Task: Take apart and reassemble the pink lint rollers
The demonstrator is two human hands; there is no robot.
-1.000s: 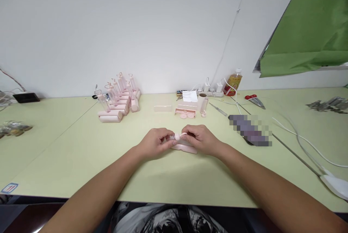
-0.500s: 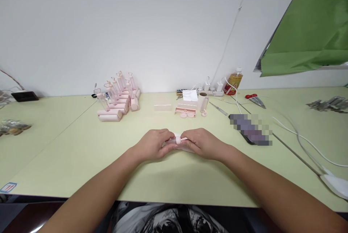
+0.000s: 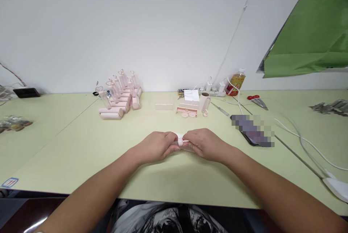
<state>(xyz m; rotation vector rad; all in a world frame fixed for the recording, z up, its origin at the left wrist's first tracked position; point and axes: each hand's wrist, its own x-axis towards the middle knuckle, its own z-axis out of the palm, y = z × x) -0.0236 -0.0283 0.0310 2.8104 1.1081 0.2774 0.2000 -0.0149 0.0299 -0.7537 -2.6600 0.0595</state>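
At the front middle of the table, my left hand (image 3: pixel 158 146) and my right hand (image 3: pixel 206 144) meet over a pale pink lint roller (image 3: pixel 180 141). My left fingers wrap round its clear handle end. My right thumb and fingers pinch the pink part beside it. Most of the roller is hidden under the hands. Beyond them lie an open pink case piece with two round end caps (image 3: pixel 186 112), a clear cover (image 3: pixel 164 107) and an upright roll with a cardboard core (image 3: pixel 204 100).
Several similar lint rollers (image 3: pixel 111 113) with heart-shaped loops stand at the back left. To the right are a phone (image 3: pixel 251 131), a thin screwdriver-like tool (image 3: pixel 220 109), red-handled pliers or snips (image 3: pixel 257 101), a drink bottle (image 3: pixel 236 82), a power strip (image 3: pixel 214 93) and white cables (image 3: pixel 312 146).
My left fingers have closed in toward the pink joint, so less of the clear handle shows. The right hand keeps its grip. The view has shifted slightly.
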